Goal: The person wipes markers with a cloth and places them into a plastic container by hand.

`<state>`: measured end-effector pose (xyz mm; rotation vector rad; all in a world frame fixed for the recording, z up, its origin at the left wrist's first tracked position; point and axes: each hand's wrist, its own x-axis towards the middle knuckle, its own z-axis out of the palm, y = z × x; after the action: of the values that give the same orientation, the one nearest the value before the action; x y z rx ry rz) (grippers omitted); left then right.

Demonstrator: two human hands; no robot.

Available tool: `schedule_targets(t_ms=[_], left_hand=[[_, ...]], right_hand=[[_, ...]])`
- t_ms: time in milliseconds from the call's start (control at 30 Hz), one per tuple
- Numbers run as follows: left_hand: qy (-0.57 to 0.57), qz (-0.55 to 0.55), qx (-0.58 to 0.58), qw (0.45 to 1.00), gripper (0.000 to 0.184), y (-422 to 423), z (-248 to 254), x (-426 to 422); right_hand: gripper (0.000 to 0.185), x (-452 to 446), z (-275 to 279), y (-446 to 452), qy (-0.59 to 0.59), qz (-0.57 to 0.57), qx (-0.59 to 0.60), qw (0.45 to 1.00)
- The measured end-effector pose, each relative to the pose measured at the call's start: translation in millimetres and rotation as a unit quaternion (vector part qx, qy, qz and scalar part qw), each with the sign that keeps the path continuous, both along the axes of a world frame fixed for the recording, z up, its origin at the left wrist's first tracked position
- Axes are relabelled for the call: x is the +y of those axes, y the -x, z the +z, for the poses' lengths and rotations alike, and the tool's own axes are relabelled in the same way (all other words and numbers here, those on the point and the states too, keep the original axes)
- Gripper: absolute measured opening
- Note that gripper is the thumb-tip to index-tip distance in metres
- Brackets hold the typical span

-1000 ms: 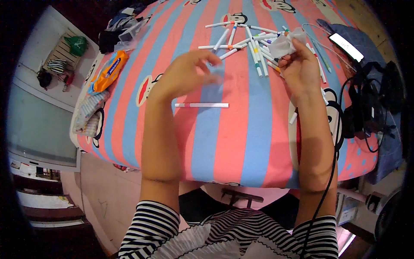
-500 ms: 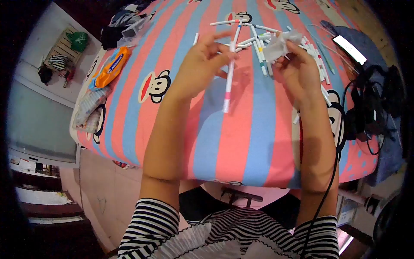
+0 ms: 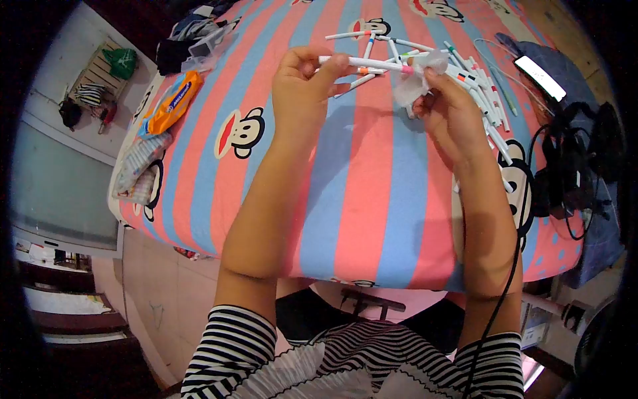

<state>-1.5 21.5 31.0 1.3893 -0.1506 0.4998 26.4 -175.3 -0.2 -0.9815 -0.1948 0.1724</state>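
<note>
Two hands are up over the striped bed cover (image 3: 359,179), w/ one white pen (image 3: 369,64) btwn them; the left hand (image 3: 304,83) grips the pen near its plain end, thumb & fingers pinched on it; the right hand (image 3: 454,112) has its fingers closed on a bit of white tissue (image 3: 412,85); the pen sticks out to the right of the left hand, its long way going across, left to right, w/ a tiny tilt; its pink end (image 3: 407,68) pts at the right hand & sits right up at the tissue; can't tell if the tissue wraps it or just touches; so the left hand has the pen, but the right hand is nearer the pink end; more pens (image 3: 494,100) lie in a messy heap, behind & beside the right hand; diff. from half a sec ago: the pen pointed down then, pink end to the near edge of the bed cover, well apart from the tissue; now it's turned sideways & the pink end is at the tissue; right hand's in abt the same spot.
</note>
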Motion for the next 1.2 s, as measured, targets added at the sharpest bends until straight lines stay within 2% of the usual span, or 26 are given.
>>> schedule_targets(t_ms=[100,200,300,400,500,600,700,767,867,967,1200], left_hand=[[-0.137,0.011,0.049,0.989,0.017,3.4,1.3,1.2],[-0.282,-0.051,0.118,0.951,0.016,3.9,-0.1,4.2],[-0.347,-0.142,0.148,0.915,0.014,6.5,-4.0,1.0],[-0.35,-0.21,0.174,0.896,0.015,4.5,-13.7,0.1],[-0.378,-0.222,0.178,0.881,0.018,9.5,-5.3,0.2],[-0.314,-0.272,0.18,0.892,0.022,9.1,-6.8,3.8],[-0.32,-0.272,0.179,0.889,0.023,6.0,-10.5,2.8],[-0.271,-0.276,0.187,0.903,0.024,8.8,-10.4,-4.4],[-0.211,-0.28,0.194,0.916,0.024,11.1,-14.9,-17.5],[-0.165,-0.275,0.19,0.928,0.023,9.0,-24.0,-22.2],[-0.167,-0.233,0.134,0.949,0.019,6.1,-26.4,-24.4]], right_hand=[[0.022,-2.4,-0.2,-5.3,0.003,-0.063,-0.031,0.998],[0.023,-4.4,-0.2,-8.8,0.0,-0.103,-0.064,0.993],[0.023,-4.3,-0.2,-9.7,0.009,-0.132,-0.073,0.988],[0.022,-2.4,0.1,-8.4,0.014,-0.14,-0.078,0.987],[0.022,-2.2,1.9,-5.7,-0.002,-0.141,-0.082,0.987],[0.022,-6.4,0.8,-10.5,-0.022,-0.138,-0.087,0.986],[0.023,-8.3,-0.2,-12.9,-0.041,-0.125,-0.089,0.987],[0.024,-9.7,-2.8,-15.2,-0.052,-0.112,-0.089,0.988],[0.027,7.5,0.3,-2.4,-0.031,-0.102,-0.054,0.993],[0.031,17.2,-5.0,7.5,0.097,-0.003,-0.066,0.993],[0.031,12.8,3.3,9.7,0.057,-0.061,-0.069,0.994]])
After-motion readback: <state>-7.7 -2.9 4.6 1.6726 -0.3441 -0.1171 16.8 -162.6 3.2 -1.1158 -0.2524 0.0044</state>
